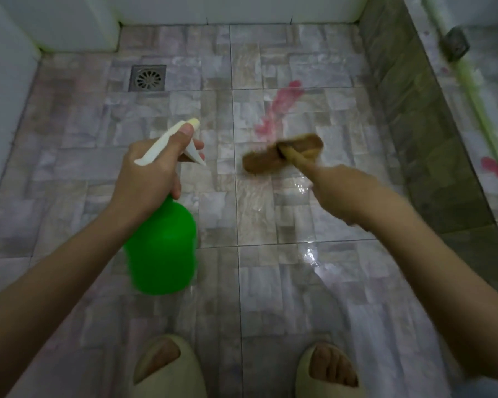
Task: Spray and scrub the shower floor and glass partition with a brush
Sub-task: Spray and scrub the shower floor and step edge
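**tilefan:** ok so what has each grip actually got hold of?

**by_the_door:** Left grip (pixel 150 173) is wrapped tight round the neck of a green spray bottle (pixel 163 248). The thumb lies along the white sprayer head and fingertips sit by the trigger. The bottle's up in the air, left of centre, with the nozzle aimed at the far wall. Right grip (pixel 342 193) is closed round the wooden handle of the brush (pixel 282 156). It's pretty blurry, so I can't pick out single fingers.

**tilefan:** and where's the brush at?

**by_the_door:** The head looks to be down on the shower floor (pixel 69 139), right at the near end of a pink stain (pixel 279 110) that streaks off toward the far right corner. The floor is patchwork grey-beige tile, wet and shiny on the near side of the brush. A square metal drain (pixel 147 78) sits far left, well apart from the brush.

**tilefan:** what about the glass?

**by_the_door:** Honestly can't tell. There's a dark tiled kerb (pixel 414 124) along the right, and past it a paler surface with more pink blotches (pixel 492 168). That could be glass or it could be floor behind it. The person's in pale open-toe slippers (pixel 167 366), both at the near edge.
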The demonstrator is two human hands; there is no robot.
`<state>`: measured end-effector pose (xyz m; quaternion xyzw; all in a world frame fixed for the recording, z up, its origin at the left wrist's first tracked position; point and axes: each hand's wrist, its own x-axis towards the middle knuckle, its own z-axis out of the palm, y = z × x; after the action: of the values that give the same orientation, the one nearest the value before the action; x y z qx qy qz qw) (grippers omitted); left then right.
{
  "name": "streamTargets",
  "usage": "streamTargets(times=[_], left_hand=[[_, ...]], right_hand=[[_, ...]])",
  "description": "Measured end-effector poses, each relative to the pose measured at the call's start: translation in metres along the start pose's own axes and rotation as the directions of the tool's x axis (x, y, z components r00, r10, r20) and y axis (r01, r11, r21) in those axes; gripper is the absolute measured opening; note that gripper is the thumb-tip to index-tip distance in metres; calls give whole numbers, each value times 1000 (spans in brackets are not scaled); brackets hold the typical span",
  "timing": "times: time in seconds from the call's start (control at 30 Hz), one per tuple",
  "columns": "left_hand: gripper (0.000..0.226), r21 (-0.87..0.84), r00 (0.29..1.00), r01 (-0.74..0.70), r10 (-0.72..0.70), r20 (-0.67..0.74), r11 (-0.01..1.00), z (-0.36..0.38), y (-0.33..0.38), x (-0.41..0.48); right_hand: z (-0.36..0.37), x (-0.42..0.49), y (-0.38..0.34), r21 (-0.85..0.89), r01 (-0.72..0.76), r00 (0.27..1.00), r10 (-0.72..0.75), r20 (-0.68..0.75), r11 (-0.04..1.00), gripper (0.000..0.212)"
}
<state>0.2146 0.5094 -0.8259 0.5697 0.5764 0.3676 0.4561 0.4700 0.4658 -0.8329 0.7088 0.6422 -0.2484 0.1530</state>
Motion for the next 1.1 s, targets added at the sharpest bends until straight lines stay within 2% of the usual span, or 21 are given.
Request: streamTargets(times=[0.1, 0.17, 0.3, 0.33, 0.47, 0.63, 0.7, 0.8, 0.87, 0.97, 1.03, 1.1], left_hand=[[25, 1, 1000, -13, 13, 3, 1000, -8, -2, -3], [25, -8, 1000, -13, 13, -10, 1000, -13, -3, -4], [24, -4, 1000, -17, 16, -14, 1000, -16, -8, -5], [24, -3, 1000, -17, 17, -24, 1000, -18, -9, -5], [24, -22, 999, -13, 12, -36, 1000, -23, -9, -1], [23, -43, 999, -1, -1, -44, 999, -24, -17, 7], [23, -50, 999, -1, -1, -39, 999, -26, -21, 12], [25, -45, 1000, 1, 0, 21, 999, -29, -23, 24], [26, -63, 999, 15, -12, 47, 998, -31, -23, 34], [34, -79, 997, 26, -21, 67, 997, -31, -23, 52], [38, -109, 998, 26, -19, 62, 994, -31, -27, 66], [34, -118, 997, 30, -22, 70, 992, -32, -28, 77]], right_hand=[[1, -72, -5, -25, 6, 977, 0, 211, 1000, 85], [7, -68, -20, -72, 72, 985, -59, 159, 995, 86], [15, 14, -34, -52, 71, 990, -77, -118, 996, 90], [13, 16, -34, -72, 65, 991, -72, -112, 995, 90], [11, -44, -33, -61, 72, 991, -64, 116, 996, 86], [3, 32, -48, -5, 87, 996, -87, -27, 996, 84], [-10, 35, -41, 27, 32, 999, -33, 15, 999, 83], [-11, -8, -38, -4, -58, 989, 58, 137, 998, 86], [-9, 6, -44, -21, -64, 996, 66, 67, 998, 86], [-21, 78, -36, -9, -50, 992, 49, -116, 999, 81], [-46, 92, -30, 1, -78, 993, 78, -87, 997, 75], [-58, 68, -32, -10, -108, 994, 108, 33, 994, 68]])
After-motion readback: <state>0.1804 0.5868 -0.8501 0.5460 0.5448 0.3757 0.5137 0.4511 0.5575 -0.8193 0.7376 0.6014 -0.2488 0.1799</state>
